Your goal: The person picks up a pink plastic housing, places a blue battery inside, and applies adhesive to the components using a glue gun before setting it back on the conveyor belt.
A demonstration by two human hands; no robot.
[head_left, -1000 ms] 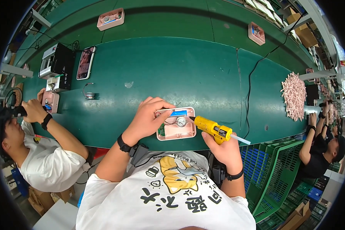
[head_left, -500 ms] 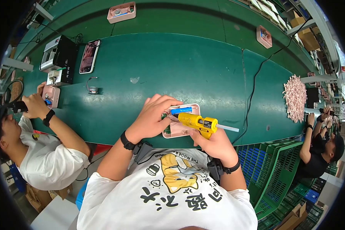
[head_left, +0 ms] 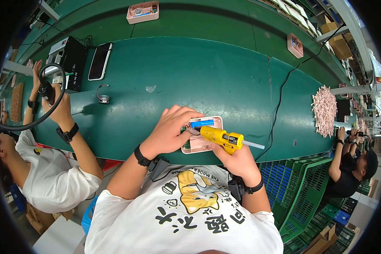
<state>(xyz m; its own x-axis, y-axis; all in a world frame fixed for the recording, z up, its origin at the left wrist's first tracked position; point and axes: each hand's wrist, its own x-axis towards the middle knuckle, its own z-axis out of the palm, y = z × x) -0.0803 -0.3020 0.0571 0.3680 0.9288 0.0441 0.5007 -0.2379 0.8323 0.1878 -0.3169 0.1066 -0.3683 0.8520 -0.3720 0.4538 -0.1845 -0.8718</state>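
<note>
A pink plastic case lies open side up on the green table, with a blue cylindrical battery, thin wires and a bit of green circuit board inside. My left hand grips the case at its left side, fingers over the far edge and thumb inside near the wires. In my right hand is a yellow hot glue gun. Its nozzle points left into the case, just below the battery, and its tip is partly hidden by my left thumb. A clear glue stick sticks out of its back end.
A small round metal part with wires, a phone and a black machine are on the left. Pink pieces are heaped at right, beside a black cable. Green crates stand below. A co-worker's hand holds a black corded tool.
The glue gun and case have shifted very slightly right in the picture. The phone screen has gone dark. At left, the co-worker's hands have risen and spread apart, the corded tool lifted in one.
</note>
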